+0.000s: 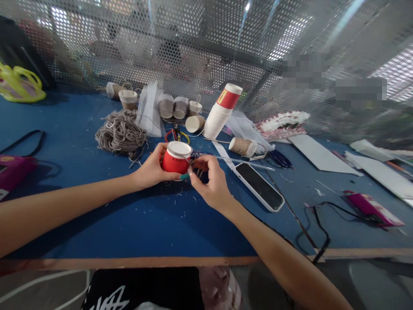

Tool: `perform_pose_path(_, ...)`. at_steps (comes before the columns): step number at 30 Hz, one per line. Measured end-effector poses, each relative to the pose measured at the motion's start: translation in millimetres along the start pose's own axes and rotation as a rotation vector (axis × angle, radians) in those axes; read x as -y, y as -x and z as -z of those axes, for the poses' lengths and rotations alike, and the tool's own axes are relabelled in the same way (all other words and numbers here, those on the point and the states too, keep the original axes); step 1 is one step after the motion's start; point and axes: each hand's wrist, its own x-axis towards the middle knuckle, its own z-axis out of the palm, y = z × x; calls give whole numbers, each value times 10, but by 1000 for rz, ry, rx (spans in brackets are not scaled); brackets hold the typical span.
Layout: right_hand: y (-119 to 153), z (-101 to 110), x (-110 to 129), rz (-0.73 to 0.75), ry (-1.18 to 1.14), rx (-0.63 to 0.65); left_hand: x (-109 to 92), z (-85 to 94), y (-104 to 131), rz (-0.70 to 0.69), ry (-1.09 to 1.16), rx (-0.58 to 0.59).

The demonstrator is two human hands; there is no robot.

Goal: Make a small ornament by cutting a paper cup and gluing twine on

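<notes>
A red paper cup with a white rim (177,162) is tipped slightly over the blue table, its round white end facing up. Around its left side and underneath wraps my left hand (154,167), the thumb, with a green nail, along the bottom. My right hand (209,178) is at the cup's right side, thumb and forefinger pinched on a thin grey cord (183,158) that runs along the cup near its rim. Behind the cup lie pliers with red and yellow handles (177,134). A coil of grey cord (121,132) rests at the back left.
A tilted stack of paper cups (222,113) and several twine-wrapped cups (166,106) line the back by a perforated metal screen (206,47). A phone (260,187) lies right of my right hand. Purple boxes (371,209), white boards (322,154) and a yellow basket (21,86) are farther out.
</notes>
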Motion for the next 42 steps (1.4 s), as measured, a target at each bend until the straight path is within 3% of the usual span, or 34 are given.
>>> perform_pose_path(4, 2, 4, 3, -49, -75, 5, -3, -2, 0, 13, 0, 10)
perform_pose_path(12, -37, 142, 76, 12, -68, 207, -26, -9, -3, 58, 22, 15)
perform_pose_path(18, -59, 158, 51, 12, -64, 192, 0, 14, -1, 69, 118, 73)
perform_pose_path(25, -57, 258, 51, 108, -129, 72, 26, 27, -17, 39, 128, 80)
perform_pose_path(29, -35, 278, 60, 171, -278, 19, 3, 20, -1, 51, 103, 103)
perform_pose_path(42, 3, 259, 120, 58, -406, 10, 4, 23, 14, 74, 186, 121)
